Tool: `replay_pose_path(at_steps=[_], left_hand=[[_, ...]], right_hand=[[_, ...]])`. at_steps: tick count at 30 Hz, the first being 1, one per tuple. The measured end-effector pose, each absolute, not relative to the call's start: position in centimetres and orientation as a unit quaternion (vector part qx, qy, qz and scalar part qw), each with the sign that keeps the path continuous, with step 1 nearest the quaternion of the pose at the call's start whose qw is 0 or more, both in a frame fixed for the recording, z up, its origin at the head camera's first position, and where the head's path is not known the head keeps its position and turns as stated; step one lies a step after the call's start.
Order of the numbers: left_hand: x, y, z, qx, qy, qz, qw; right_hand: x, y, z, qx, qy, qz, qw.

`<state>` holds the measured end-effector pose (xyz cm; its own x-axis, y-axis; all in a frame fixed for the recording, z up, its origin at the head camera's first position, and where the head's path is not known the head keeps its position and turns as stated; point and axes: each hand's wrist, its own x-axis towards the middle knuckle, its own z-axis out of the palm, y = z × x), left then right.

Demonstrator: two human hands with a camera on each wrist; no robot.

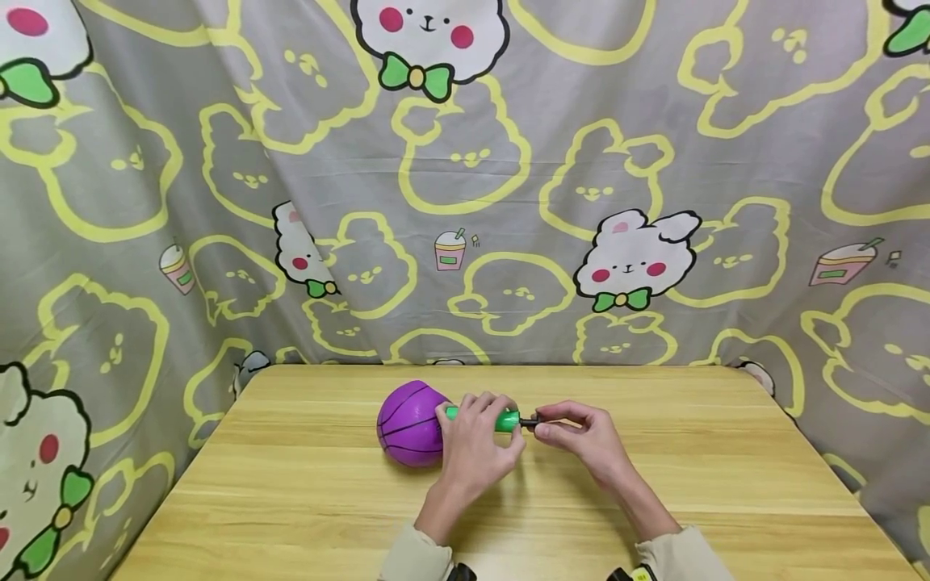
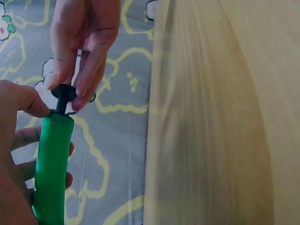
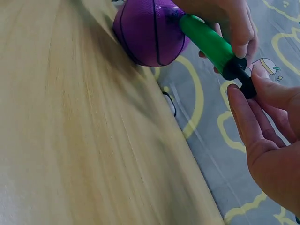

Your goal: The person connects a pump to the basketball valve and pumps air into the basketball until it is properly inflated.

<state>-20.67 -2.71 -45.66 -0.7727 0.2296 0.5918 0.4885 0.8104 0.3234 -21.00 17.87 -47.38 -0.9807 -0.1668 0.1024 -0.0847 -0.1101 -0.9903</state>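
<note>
A purple ball (image 1: 408, 426) with black seam lines sits on the wooden table, its upper right outline a little flattened. Against its right side points a green hand pump (image 3: 208, 44), lying sideways with its far end at the ball's surface. My left hand (image 1: 475, 442) grips the pump's green barrel, the thumb near the barrel's handle end in the left wrist view. Between the thumb and fingers of my right hand (image 1: 590, 440) is the black plunger handle (image 3: 248, 88). A short length of black rod (image 2: 62, 104) shows between handle and barrel.
The light wooden table (image 1: 305, 500) reaches back to a grey curtain (image 1: 465, 307) printed with yellow outlines and white rabbits. The table's far edge runs just behind the ball. Beige sleeves (image 1: 686, 557) and black wrist straps show at the bottom.
</note>
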Motion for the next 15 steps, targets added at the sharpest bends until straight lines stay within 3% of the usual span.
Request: replay_pose_path(at_steps=[7, 15], left_hand=[[-20.7, -3.3, -45.4, -0.197, -0.913, -0.253, 0.254], [-21.3, -4.2, -45.0, -0.193, -0.903, -0.267, 0.278]], right_hand=[[-20.9, 18.1, -46.8, -0.103, 0.685, -0.721, 0.028], [-20.7, 20.1, -46.1, -0.114, 0.701, -0.703, 0.02]])
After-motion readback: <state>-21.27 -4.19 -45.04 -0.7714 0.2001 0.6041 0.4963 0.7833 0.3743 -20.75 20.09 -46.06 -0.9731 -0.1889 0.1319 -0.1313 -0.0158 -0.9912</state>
